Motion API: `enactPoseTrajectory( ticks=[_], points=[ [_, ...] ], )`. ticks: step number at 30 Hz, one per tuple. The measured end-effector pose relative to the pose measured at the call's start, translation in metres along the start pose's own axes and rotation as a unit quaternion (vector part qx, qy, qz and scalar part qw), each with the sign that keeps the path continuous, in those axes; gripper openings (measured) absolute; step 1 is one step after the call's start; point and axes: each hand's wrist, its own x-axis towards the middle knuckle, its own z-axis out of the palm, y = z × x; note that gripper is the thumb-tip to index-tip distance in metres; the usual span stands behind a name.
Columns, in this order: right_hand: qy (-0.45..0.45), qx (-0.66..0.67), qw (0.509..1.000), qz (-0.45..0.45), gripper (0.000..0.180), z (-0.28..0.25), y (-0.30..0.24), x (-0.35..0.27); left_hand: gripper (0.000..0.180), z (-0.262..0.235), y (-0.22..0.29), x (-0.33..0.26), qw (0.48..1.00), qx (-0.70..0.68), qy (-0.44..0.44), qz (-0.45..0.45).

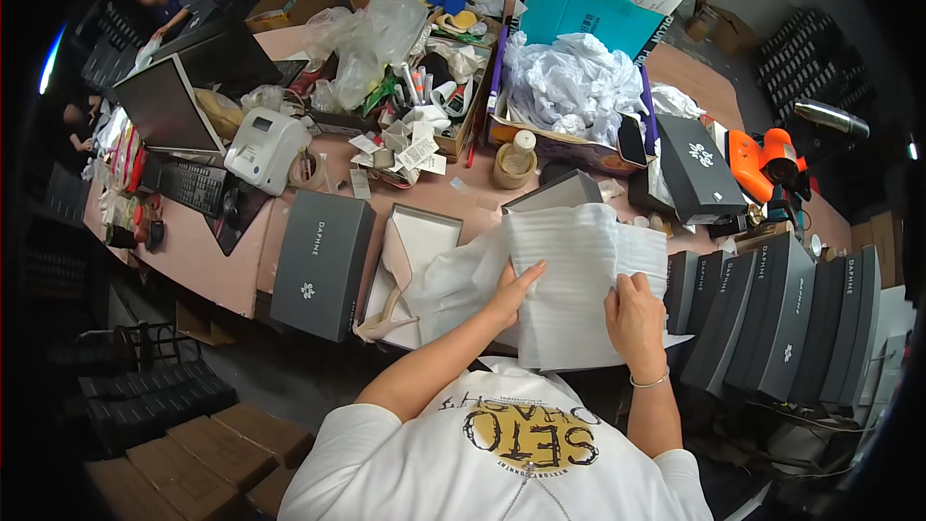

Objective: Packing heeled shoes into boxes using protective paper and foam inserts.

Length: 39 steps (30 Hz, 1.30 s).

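Note:
A white, ribbed sheet of wrapping foam (pixel 569 241) is spread upright in front of me. My left hand (pixel 516 294) closes on its left edge, the thumb lying over the sheet. My right hand (pixel 637 316) has its fingers curled onto the sheet's right part. Left of my hands, a beige high-heeled shoe (pixel 395 275) rests in an open white-lined shoe box (pixel 431 229). Thin white wrapping paper (pixel 453 282) trails from that box toward my left hand. A dark grey box lid (pixel 323 265) lies farther left. Behind the sheet, another grey box (pixel 552 195) is partly hidden.
Several grey shoe boxes (pixel 772 314) stand in a row at the right. Farther back are a bin of crumpled white paper (pixel 576 87), a roll of tape (pixel 514 169) and an orange tool (pixel 748 166). A white printer (pixel 267 150) and keyboard (pixel 190 187) sit at the left.

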Motion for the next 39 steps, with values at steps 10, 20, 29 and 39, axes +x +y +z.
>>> enactPoseTrajectory(
  ticks=[10,20,29,39],
  points=[
    [-0.086,0.306,0.941,0.117,0.036,0.217,0.03,-0.001,0.064,-0.095,0.011,0.013,0.968,0.221,0.103,0.063],
    [0.18,0.079,0.961,0.193,0.074,0.152,0.17,-0.062,0.071,-0.067,0.023,-0.026,0.803,0.513,0.159,0.261],
    [0.029,0.144,0.932,0.331,0.033,0.177,0.223,-0.085,0.055,-0.042,0.002,-0.018,0.605,0.761,-0.171,0.161],
    [0.099,-0.026,0.965,-0.243,0.027,0.03,0.028,0.01,0.051,0.036,0.087,-0.028,0.988,-0.14,-0.005,-0.062]
  ],
)
